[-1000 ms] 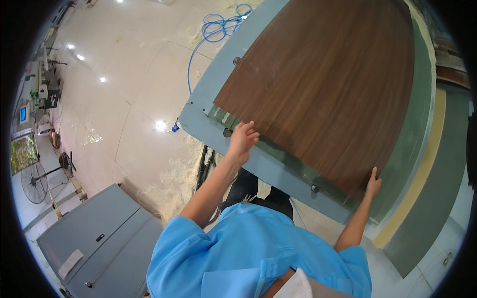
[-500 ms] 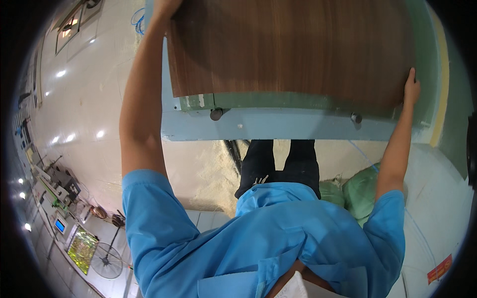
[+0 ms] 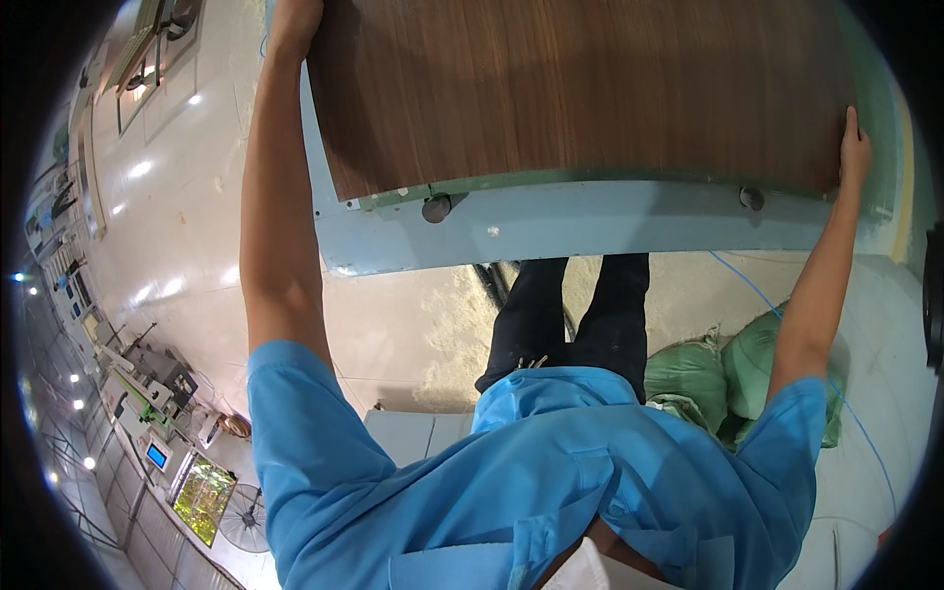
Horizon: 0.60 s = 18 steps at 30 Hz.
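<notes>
A broad, flat panel with dark brown wood grain (image 3: 580,93) lies in front of me, and its far end runs out of the picture. My left hand (image 3: 297,28), at the upper left, is closed on the panel's left edge; the picture's top cuts part of it off. At the right edge my right hand (image 3: 855,149) grips the panel, thumb pointing away from me, its other fingers partly hidden. The panel is over a machine bed with a blue-grey front ledge (image 3: 610,221). Its near edge covers most of the green strip behind that ledge.
Two dark round knobs (image 3: 437,207) sit on the ledge. Green sacks (image 3: 688,379) stand on the floor at right, near a blue cord (image 3: 865,433). Pale dust (image 3: 447,329) lies by my legs. A fan (image 3: 244,516) and machines are off to the left.
The panel's near edge has come closer to me over the ledge, hiding more of the green strip. Both hands keep their hold. The whole view has turned slightly.
</notes>
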### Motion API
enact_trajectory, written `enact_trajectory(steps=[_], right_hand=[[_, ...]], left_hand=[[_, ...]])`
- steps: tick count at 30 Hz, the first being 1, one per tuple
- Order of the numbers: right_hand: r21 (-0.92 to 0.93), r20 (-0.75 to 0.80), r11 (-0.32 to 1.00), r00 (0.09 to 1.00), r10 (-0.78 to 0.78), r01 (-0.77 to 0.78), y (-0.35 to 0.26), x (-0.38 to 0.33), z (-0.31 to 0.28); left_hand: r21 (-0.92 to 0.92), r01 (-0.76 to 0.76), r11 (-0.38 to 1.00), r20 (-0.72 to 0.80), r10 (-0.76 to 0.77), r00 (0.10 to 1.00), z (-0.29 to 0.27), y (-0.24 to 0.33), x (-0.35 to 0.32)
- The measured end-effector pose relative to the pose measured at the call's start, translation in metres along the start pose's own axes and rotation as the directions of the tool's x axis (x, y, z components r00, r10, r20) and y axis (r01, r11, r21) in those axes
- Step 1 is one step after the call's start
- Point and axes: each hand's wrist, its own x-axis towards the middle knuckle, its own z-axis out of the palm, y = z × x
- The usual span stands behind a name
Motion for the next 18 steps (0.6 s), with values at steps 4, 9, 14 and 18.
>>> enact_trajectory(steps=[4,9,14,18], right_hand=[[-0.077,-0.033,0.997,0.999,0.019,-0.021,0.021,-0.011,-0.009],[-0.109,-0.077,0.989,0.991,-0.107,0.099,0.024,-0.026,-0.012],[-0.164,-0.15,0.986,0.987,-0.059,0.034,0.002,-0.049,-0.022],[-0.2,-0.177,0.98,0.984,-0.026,-0.01,-0.012,-0.059,-0.031]], left_hand=[[-0.004,0.016,1.0,-0.004,-0.016,1.0,-0.002,-0.007,-0.014],[0.03,-0.045,0.999,-0.042,0.046,0.998,-0.008,-0.006,-0.033],[0.266,0.123,0.956,-0.152,-0.084,0.985,-0.012,0.024,-0.089],[0.222,0.173,0.959,-0.136,-0.145,0.98,-0.016,0.027,-0.116]])
